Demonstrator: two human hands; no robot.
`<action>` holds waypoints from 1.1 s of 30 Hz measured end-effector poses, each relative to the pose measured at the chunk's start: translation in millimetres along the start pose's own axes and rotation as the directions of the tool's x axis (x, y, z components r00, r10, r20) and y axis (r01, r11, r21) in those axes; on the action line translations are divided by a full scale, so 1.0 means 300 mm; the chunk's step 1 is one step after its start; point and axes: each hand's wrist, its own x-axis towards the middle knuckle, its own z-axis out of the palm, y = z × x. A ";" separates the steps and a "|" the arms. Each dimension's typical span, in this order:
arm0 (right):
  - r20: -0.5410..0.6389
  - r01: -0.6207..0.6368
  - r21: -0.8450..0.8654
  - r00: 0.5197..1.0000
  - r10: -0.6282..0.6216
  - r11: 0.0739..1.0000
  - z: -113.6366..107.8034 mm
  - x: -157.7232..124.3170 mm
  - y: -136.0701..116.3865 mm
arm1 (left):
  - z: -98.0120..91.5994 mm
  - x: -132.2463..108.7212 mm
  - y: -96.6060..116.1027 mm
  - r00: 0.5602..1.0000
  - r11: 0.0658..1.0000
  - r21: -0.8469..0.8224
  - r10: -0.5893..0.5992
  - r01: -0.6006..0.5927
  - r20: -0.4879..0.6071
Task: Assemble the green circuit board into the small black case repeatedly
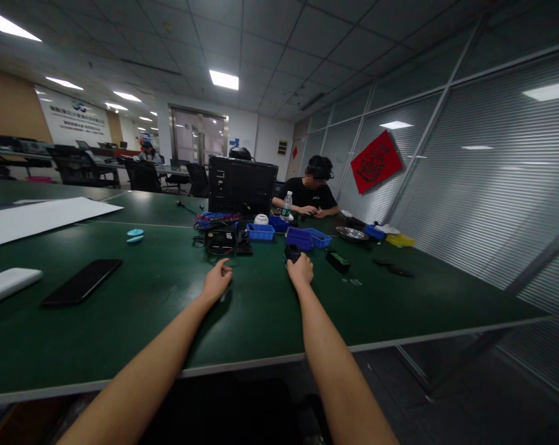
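Note:
My right hand [301, 270] is closed around a small black box-shaped device [291, 252], whose top shows beyond the fingers; I cannot make out its exact kind. My left hand [217, 281] rests low over the green table with its fingers loosely bent and nothing visible in them. A faint pale glint shows under its edge, too unclear to name. To the right of my right hand lies a black box with green markings [338, 261]. Small clear pieces [355, 282] lie on the tabletop near it.
Blue bins [260, 232], a white ball [261, 219], a bottle [286, 205] and cabled electronics [220, 240] stand ahead, before a black monitor [242, 184]. At left lie a phone [82, 281] and a white device [9, 284]. A metal bowl [352, 233] and a seated person [307, 194] are beyond.

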 end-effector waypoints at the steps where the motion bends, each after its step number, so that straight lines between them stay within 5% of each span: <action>1: -0.048 0.013 0.018 0.999 -0.012 1.000 -0.008 -0.005 -0.006 | 0.000 0.001 -0.001 1.000 1.000 -0.003 0.003 -0.003 0.000; 5: -0.218 0.102 0.088 0.973 -0.081 0.991 -0.036 -0.021 -0.025 | 0.003 0.002 -0.005 1.000 1.000 -0.021 0.021 -0.021 0.001; 9: -0.229 0.185 0.243 0.965 -0.130 0.952 -0.026 -0.019 -0.034 | 0.005 0.003 -0.005 1.000 0.999 -0.032 0.016 -0.015 0.001; 12: -0.064 0.160 0.460 0.987 -0.147 0.873 0.015 -0.014 -0.046 | 0.004 0.003 -0.004 1.000 1.000 -0.028 0.010 -0.010 0.001; 15: 0.235 -0.056 0.646 0.963 -0.128 0.762 0.063 -0.025 -0.067 | 0.002 0.002 -0.001 1.000 1.000 -0.014 0.010 -0.010 0.007; 17: 0.419 -0.228 0.692 0.899 -0.124 0.685 0.082 -0.041 -0.081 | 0.001 0.001 0.001 1.000 1.000 -0.004 0.010 -0.010 0.009; 20: 0.663 -0.423 0.665 0.714 -0.225 0.616 0.084 -0.067 -0.089 | 0.002 0.000 0.000 1.000 1.000 0.014 0.022 -0.022 0.006; 22: 0.751 -0.469 0.622 0.584 -0.308 0.627 0.077 -0.082 -0.088 | 0.004 -0.001 -0.002 0.999 0.999 0.025 0.039 -0.039 0.008; 24: 0.775 -0.438 0.599 0.529 -0.346 0.671 0.074 -0.092 -0.086 | 0.008 0.000 -0.005 0.998 0.998 0.034 0.054 -0.054 0.016; 27: 0.738 -0.290 0.576 0.587 -0.333 0.765 0.078 -0.099 -0.086 | 0.012 0.001 -0.009 0.998 0.997 0.045 0.064 -0.065 0.025; 30: 0.584 -0.022 0.452 0.763 -0.277 0.892 0.074 -0.091 -0.089 | 0.014 0.003 -0.010 0.997 0.996 0.053 0.065 -0.067 0.035; 33: 0.263 0.196 0.191 0.934 -0.243 0.962 0.043 -0.071 -0.082 | 0.014 0.003 -0.009 0.997 0.996 0.068 0.061 -0.064 0.047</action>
